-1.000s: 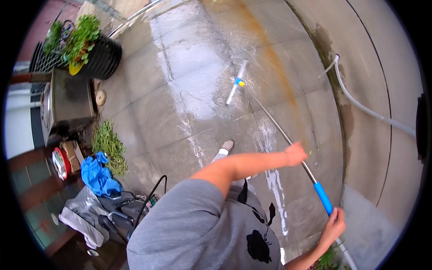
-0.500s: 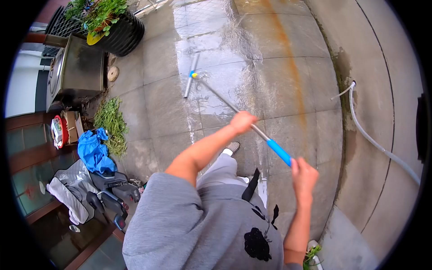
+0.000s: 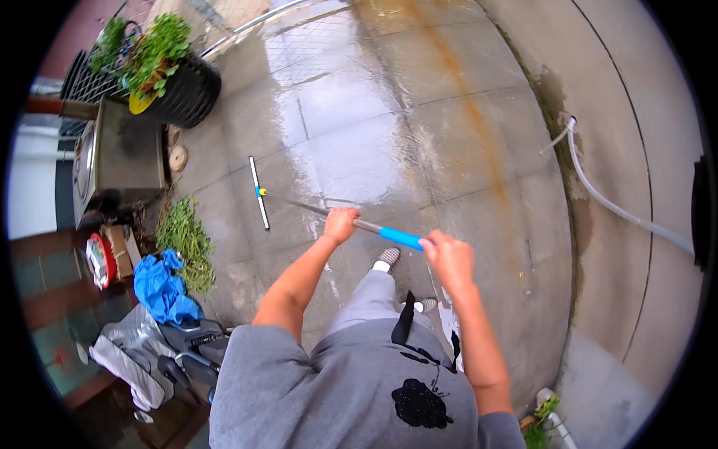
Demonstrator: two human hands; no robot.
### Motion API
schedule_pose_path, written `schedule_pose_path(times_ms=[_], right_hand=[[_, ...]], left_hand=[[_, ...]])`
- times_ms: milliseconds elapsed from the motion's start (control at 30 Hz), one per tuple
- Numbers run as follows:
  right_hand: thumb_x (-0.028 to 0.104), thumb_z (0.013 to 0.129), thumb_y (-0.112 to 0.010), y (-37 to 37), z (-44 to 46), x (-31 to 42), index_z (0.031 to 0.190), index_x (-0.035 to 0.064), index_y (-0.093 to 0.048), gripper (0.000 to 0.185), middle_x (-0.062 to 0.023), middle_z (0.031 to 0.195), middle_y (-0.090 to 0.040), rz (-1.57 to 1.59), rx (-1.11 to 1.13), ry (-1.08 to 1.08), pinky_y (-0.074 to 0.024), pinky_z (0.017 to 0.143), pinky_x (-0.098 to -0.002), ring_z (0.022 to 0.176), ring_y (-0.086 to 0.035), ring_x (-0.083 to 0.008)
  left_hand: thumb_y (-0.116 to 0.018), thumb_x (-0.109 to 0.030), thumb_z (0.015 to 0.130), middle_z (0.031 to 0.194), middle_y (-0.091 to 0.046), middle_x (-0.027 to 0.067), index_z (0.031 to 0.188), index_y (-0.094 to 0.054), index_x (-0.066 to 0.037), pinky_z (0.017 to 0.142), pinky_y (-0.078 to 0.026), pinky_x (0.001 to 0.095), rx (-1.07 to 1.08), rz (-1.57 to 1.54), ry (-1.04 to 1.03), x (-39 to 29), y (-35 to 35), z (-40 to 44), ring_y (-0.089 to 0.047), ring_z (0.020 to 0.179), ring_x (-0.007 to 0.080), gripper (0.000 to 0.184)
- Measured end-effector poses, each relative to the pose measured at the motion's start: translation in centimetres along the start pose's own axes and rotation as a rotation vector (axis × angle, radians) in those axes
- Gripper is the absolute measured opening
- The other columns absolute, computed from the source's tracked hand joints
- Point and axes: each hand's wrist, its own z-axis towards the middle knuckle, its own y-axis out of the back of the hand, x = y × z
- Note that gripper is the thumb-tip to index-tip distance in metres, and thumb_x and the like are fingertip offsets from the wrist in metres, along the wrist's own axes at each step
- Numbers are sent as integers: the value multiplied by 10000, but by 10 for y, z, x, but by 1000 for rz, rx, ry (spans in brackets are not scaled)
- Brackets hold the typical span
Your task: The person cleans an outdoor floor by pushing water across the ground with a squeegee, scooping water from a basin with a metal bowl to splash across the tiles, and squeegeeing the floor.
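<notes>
A floor squeegee (image 3: pixel 401 238) with a metal pole and a blue grip slants across in front of my body. My left hand (image 3: pixel 342 224) is wrapped round the pole partway along. Farther back, my right hand (image 3: pixel 449 258) closes on the end of the blue grip. The long thin squeegee head (image 3: pixel 258 193), with a blue and yellow joint, lies against the paved floor (image 3: pixel 247 262) to the left. To the right of that head, a shiny sheet of water (image 3: pixel 348 161) covers some of the slabs.
On the left are a black planter (image 3: pixel 191 97) with green leaves, a metal cabinet (image 3: pixel 131 153), a pile of cut greens (image 3: pixel 187 247), a blue cloth (image 3: pixel 161 288) and a scooter (image 3: pixel 198 352). A pale hose (image 3: pixel 613 208) runs along the wall at right.
The squeegee head has swept left and nearer to me, turning as it went. Both hands moved left with the pole, keeping their grip. The view has shifted slightly.
</notes>
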Motion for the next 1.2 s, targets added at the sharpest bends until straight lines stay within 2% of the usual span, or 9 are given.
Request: schedule_pose_path(times_ms=[200,300,433,567,700,867,1000,1067,1200], right_hand=[[258,844,-670,106,-71,-60,790,71,-666,195,-177,696,-628,-23,-230,-384,-458,567,-431,640,-616,-372],[246,845,-673,140,-121,-63,785,60,-660,196,-183,657,-608,-85,-331,-578,-441,550,-423,611,-595,-377],[241,845,-678,164,-182,-45,788,57,-660,193,-167,637,-606,-127,-424,-804,-432,534,-406,573,-578,-363],[234,846,-674,156,-246,-16,793,62,-660,181,-148,624,-608,-222,-501,-839,-431,524,-401,560,-581,-344],[228,861,-654,147,-321,11,814,60,-656,174,-166,634,-598,-268,-481,-983,-430,533,-420,573,-581,-364],[214,895,-615,134,-446,67,823,43,-649,189,-193,609,-561,-298,-514,-1150,-404,509,-428,544,-548,-377],[193,905,-599,116,-552,126,817,22,-656,200,-188,641,-592,-232,-441,-1411,-395,493,-421,549,-573,-357],[197,940,-557,98,-603,154,786,-4,-600,257,-158,550,-448,-239,-548,-1367,-310,475,-402,471,-377,-264],[191,945,-557,96,-665,204,744,-27,-559,296,-120,539,-393,-244,-530,-1425,-275,468,-377,492,-316,-181]], left_hand=[[-654,-135,701,805,-682,101,778,-674,-139,745,-499,428,25,-153,-353,-156,-34,64,-646,806,305,79],[-645,-60,650,753,-652,86,761,-636,-114,715,-451,425,12,-280,-520,-233,-47,78,-616,774,307,124],[-655,-70,654,786,-652,68,778,-629,-132,795,-422,418,139,-325,-696,-316,-72,75,-598,838,295,141],[-675,-78,651,831,-658,57,797,-637,-149,823,-426,418,331,-354,-895,-373,-106,49,-590,877,294,167],[-681,-104,661,822,-656,54,804,-632,-151,818,-433,416,466,-413,-1087,-414,-136,-24,-598,854,292,158],[-676,-167,701,807,-656,39,810,-632,-175,803,-446,423,671,-365,-1277,-440,-168,-174,-617,867,274,118],[-651,-218,741,790,-658,59,802,-632,-174,742,-475,436,938,-240,-1414,-447,-180,-309,-633,845,294,78],[-640,-226,753,778,-659,70,797,-632,-169,718,-486,444,1034,-234,-1513,-442,-182,-370,-640,822,307,73],[-644,-262,760,816,-676,93,820,-672,-152,709,-516,464,1164,-239,-1544,-431,-170,-463,-657,841,321,128]])
